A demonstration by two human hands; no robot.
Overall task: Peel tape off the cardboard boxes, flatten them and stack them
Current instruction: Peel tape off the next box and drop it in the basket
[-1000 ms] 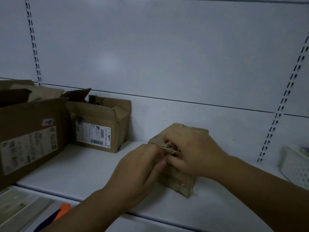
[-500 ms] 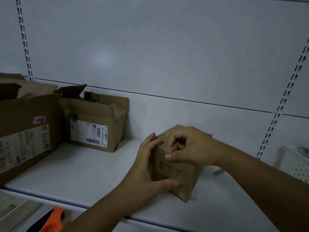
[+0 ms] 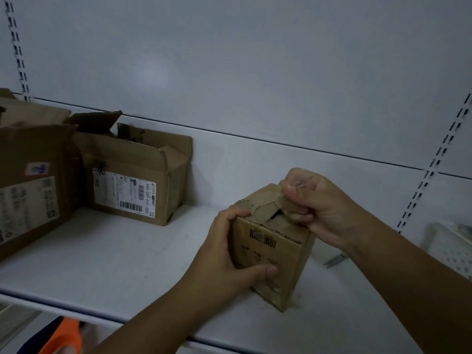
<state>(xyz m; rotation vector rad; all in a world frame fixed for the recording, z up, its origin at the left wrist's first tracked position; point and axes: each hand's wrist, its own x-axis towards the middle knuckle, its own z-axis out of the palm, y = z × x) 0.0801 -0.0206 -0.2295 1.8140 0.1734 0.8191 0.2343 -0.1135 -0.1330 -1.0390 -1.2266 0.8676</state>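
Lifted higher, right hand (image 3: 322,208) has grip clamped on tape (image 3: 279,196); left hand (image 3: 224,252) clasps small box (image 3: 277,252)

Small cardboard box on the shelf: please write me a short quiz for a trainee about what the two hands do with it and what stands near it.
1. True or false: the left hand grips the small box and steadies it on the shelf.
2. What does the right hand pinch? A) the tape on top of the small box; B) a pen; C) a knife.
3. In one word: are the top flaps of the labelled box at the left open or closed?
Key: 1 true; 2 A; 3 open.
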